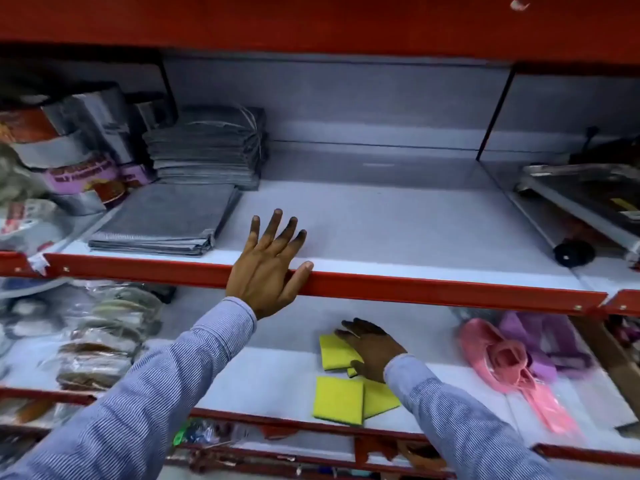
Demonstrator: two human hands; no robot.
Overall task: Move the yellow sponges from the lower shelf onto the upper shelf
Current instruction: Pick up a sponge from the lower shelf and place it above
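Flat yellow sponges lie on the white lower shelf (263,382): one at the back (334,351), two overlapping nearer the front (339,398). My right hand (372,348) rests palm down on the back sponge, fingers spread over it; whether it grips is unclear. My left hand (268,268) is open, fingers apart, lying over the red front rail of the upper shelf (415,285), thumb on the rail. The white board of the upper shelf (398,223) holds no sponge.
Grey cloth stacks (166,220) and foil rolls (69,147) fill the upper shelf's left; a metal tray (581,188) and a black knob (571,252) sit on its right. On the lower shelf, bagged scrubbers (100,341) lie left and pink plastic items (509,362) right.
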